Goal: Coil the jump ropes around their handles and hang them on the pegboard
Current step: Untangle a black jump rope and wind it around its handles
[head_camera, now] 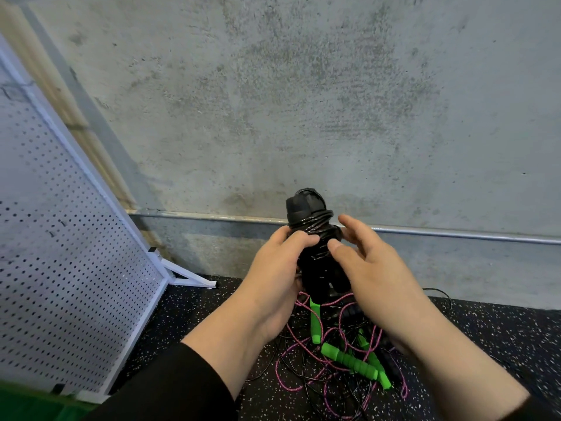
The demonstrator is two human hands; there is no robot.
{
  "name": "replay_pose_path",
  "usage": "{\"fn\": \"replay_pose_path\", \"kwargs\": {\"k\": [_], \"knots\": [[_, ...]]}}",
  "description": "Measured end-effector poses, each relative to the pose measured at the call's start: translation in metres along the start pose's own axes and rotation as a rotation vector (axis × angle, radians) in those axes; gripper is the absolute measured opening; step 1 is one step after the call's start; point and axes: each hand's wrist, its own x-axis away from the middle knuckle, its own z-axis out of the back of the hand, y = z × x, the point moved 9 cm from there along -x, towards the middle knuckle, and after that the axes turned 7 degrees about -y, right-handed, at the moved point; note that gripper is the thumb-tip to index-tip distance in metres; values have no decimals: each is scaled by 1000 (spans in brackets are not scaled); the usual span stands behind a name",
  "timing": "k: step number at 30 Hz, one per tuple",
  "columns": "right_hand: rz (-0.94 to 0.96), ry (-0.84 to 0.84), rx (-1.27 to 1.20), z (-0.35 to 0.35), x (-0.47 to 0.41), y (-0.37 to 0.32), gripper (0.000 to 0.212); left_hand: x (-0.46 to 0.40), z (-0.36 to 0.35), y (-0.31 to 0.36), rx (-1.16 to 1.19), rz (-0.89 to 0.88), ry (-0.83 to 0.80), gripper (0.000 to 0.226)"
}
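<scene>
Left hand grips the coiled black rope; right hand is released beside it. Likely next: hanging it on the pegboard, far left.

The floor is black rubber speckled with white. A tangle of jump ropes lies on it near the foot of the concrete wall: pink cord, thin black cord and green handles piled together. Left of the tangle, the white pegboard stands on the floor on its white foot, tilted
</scene>
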Motion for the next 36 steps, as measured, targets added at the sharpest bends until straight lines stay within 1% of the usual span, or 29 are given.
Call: {"fn": "replay_pose_path", "kwargs": {"k": [1, 2, 5, 7, 10, 12, 14, 17, 18, 21, 24, 27, 30, 33, 36], "knots": [[-3, -7, -35, -2, -1, 1, 35, 0, -2, -2, -1, 20, -29, 33], [-6, -2, -66, -4, -1, 2, 32, 0, -4, -3, -10, 42, -58, 36], [-56, 13, -198, -6, -1, 10, 42, -1, -3, -3, -63, 73, -96, 41], [-108, 5, -249, -12, -2, 17, 50, -3, 9, -2, -107, 58, -58, 36], [-170, 4, -187, -24, -7, 27, 61, -4, 40, -5, -119, 52, 59, 33], [-213, -13, -193, -35, -13, 39, 60, -4, 57, -8, -132, 74, 88, 32], [-270, -43, -219, -50, -17, 51, 56, -5, 73, -10, -192, 103, 87, 32], [-337, -82, -330, -81, -19, 75, 33, -8, 95, -13, -321, 135, 75, 23], [-363, -85, -365, -91, -20, 84, 28, -9, 103, -17, -346, 156, 65, 23], [-438, -125, -398, -125, -17, 109, 17, -12, 137, -34, -451, 256, 83, 34], [-502, -171, -385, -157, -17, 141, 21, -14, 171, -58, -532, 357, 98, 38], [-572, -177, -434, -179, -13, 182, 26, -13, 196, -90, -567, 490, 40, 39], [-635, -214, -437, -199, -3, 227, 21, -10, 214, -128, -600, 634, -30, 48], [-725, -234, -439, -219, 14, 277, 22, -6, 227, -169, -660, 750, -57, 45], [-823, -250, -440, -234, 33, 320, 27, 4, 235, -215, -652, 830, -21, 42]]}}
